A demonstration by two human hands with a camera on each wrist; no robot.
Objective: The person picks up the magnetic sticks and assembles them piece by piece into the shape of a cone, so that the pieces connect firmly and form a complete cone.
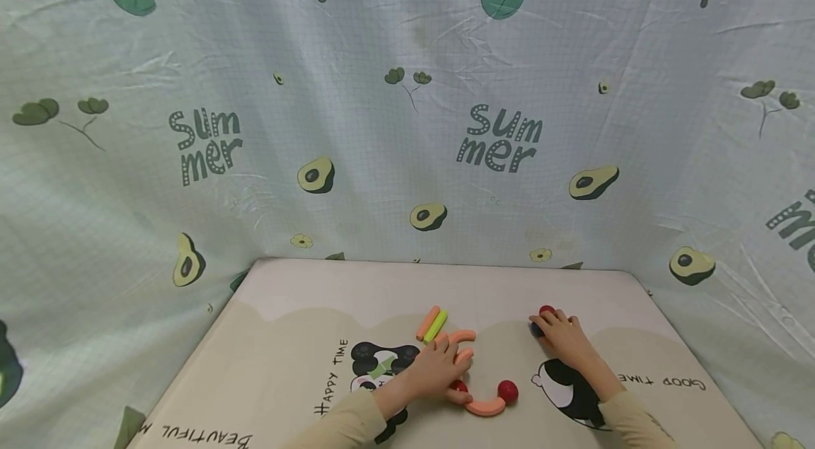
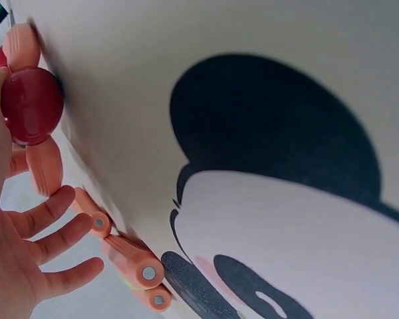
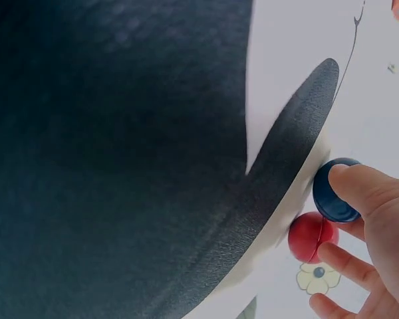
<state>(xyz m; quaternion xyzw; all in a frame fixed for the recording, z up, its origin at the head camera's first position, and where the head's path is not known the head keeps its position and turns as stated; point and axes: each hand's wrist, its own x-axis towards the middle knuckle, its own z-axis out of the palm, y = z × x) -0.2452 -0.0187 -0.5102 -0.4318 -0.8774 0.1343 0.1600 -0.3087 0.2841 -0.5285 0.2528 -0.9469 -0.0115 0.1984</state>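
Observation:
My left hand (image 1: 431, 372) pinches a red ball (image 2: 33, 106) between thumb and a finger, its other fingers spread apart. In the left wrist view, short orange pieces (image 2: 45, 166) touch that ball above and below. A curved orange stick (image 1: 487, 407) runs from it to a second red ball (image 1: 507, 392). Farther right, my right hand (image 1: 569, 341) holds a dark blue ball (image 3: 334, 193), the thumb on its near side and a finger partly hidden behind. Another red ball (image 3: 312, 237) lies right beside the blue one, close to the fingertips.
Beyond the left hand lie a straight orange stick (image 1: 428, 322), a yellow-green stick (image 1: 436, 327) and curved orange sticks (image 1: 463, 335). Some have round metal ends. The table mat (image 1: 280, 350) carries printed pandas and lettering. A patterned curtain (image 1: 369, 117) hangs behind the table.

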